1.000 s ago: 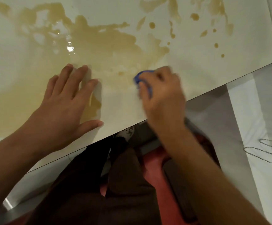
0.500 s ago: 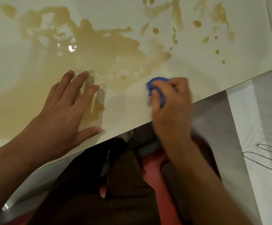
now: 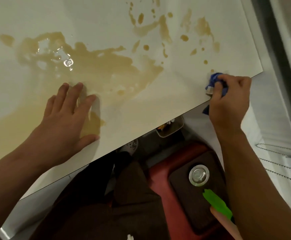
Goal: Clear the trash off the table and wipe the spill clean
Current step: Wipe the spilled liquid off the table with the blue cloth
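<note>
So my left hand (image 3: pixel 63 122) is flat on the table (image 3: pixel 176 94), planted in the near part of the spill (image 3: pixel 96 68), which spreads out behind it and off to the right in scattered drops. My right hand (image 3: pixel 228 99) is way over at the table's right near corner, wrapped around the cloth (image 3: pixel 214 78) right at the edge. My legs (image 3: pixel 117 196) are below the table edge, between my arms.

Of the 2 hands, left hand (image 3: pixel 63 118) lies flat, fingers spread; right hand (image 3: pixel 228 99) is fisted, gripping.
</note>
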